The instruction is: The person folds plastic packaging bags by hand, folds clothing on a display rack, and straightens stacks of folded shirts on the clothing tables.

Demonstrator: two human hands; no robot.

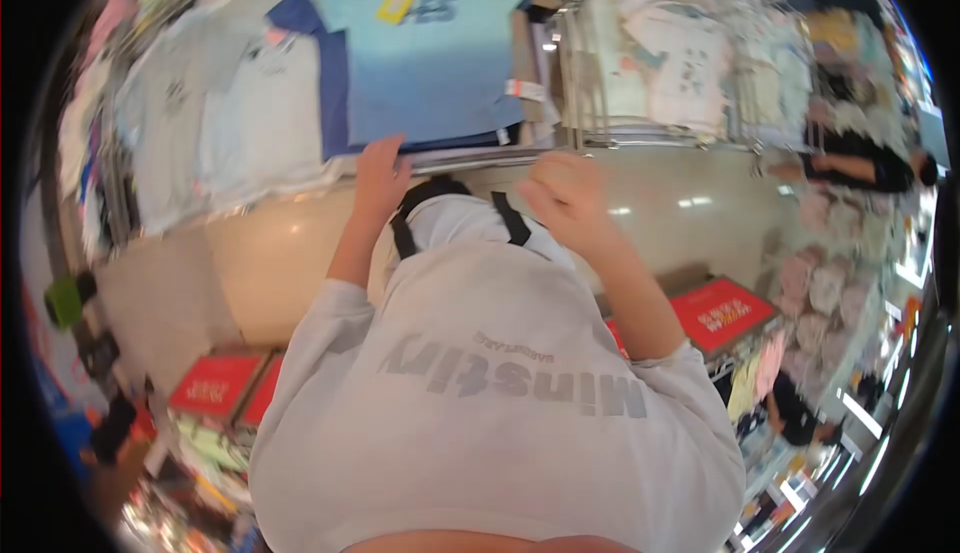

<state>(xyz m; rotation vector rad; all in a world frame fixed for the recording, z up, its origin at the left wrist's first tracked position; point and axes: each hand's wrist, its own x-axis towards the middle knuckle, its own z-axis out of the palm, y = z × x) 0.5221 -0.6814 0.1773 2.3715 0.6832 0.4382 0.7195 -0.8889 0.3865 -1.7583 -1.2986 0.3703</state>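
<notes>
A short-sleeved T-shirt point(430, 78), pale aqua at the top and deeper blue below, lies spread on the display with a yellow tag point(397, 2) near its dark lettering. My left hand point(381, 181) is at its lower left hem, the fingertips overlapping the edge; whether they press on the cloth does not show. Under it, a navy garment point(335, 88) sticks out at the left. Just below the display's front edge, to the right of the shirt, my right hand point(568, 196) is curled and blurred, with no object visible in it.
White and grey T-shirts point(262, 113) lie left of the blue one. Pale clothes point(680, 63) hang on a metal rack to the right. Red signs point(722, 315) stand low behind me on both sides. Another person point(865, 161) is at the far right.
</notes>
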